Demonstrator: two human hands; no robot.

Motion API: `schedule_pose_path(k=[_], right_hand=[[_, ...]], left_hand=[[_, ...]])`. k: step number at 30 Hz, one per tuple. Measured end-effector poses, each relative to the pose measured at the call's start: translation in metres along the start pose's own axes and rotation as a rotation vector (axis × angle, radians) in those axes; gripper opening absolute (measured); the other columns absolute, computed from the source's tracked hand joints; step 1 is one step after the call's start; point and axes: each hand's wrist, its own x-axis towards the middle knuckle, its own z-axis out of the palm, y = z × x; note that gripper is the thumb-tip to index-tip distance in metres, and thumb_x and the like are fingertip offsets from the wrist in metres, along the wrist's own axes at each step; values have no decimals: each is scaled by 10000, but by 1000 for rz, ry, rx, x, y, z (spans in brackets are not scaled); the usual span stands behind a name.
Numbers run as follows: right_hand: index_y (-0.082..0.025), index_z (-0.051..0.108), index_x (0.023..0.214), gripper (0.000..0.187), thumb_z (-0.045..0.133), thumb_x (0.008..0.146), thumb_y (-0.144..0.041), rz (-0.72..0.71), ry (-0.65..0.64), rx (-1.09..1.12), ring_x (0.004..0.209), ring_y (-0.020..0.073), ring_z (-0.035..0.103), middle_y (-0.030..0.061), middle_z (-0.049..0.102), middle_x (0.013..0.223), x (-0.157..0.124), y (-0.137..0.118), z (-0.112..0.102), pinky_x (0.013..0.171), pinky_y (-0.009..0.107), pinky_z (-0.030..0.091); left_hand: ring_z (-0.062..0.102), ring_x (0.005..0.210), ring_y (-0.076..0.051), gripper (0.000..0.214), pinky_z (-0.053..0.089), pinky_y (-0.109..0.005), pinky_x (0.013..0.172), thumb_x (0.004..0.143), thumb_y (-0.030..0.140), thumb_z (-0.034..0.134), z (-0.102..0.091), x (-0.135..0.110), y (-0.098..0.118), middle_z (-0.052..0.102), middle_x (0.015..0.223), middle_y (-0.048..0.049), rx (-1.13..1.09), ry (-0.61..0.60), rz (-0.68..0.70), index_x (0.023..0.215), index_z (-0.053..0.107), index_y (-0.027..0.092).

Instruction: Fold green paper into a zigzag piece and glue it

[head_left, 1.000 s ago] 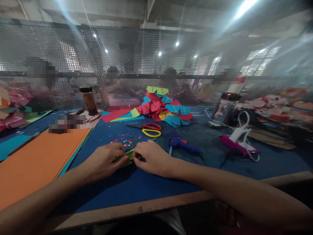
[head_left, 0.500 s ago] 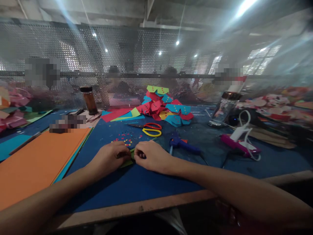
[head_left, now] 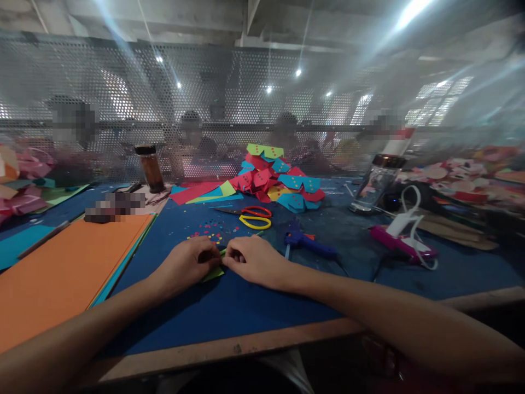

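My left hand and my right hand meet over the blue tabletop, fingers curled in on a piece of light green paper. Most of the paper is hidden by the hands; a corner pokes out below the left fingers and a sliver shows between the two hands. Just beyond them lie tiny red, yellow and blue paper bits. Scissors with one red and one yellow handle loop lie past the right hand. A blue glue gun rests to the right of that hand.
A heap of folded coloured paper pieces stands at the back. Orange sheets are stacked on the left. A brown-filled bottle, a clear jar and a purple object with white straps stand around. People sit behind the perforated screen.
Both hands stay in nearly the same place on the green paper. The fingers have shifted slightly, and the paper's corner shows a little differently below the left hand.
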Motion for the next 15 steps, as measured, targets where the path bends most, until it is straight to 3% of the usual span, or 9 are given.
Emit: schedule_pose_path(k=[15], right_hand=[[-182,614,729,87,572,803,-201,-31,44,-79,664,125,543,-9,647,711,0,3,5,638,246,331]], left_hand=[[569,671,-158,97,374,-238,608,832,205,559,1,0,0,647,725,2,14,17,-34,775,637,192]])
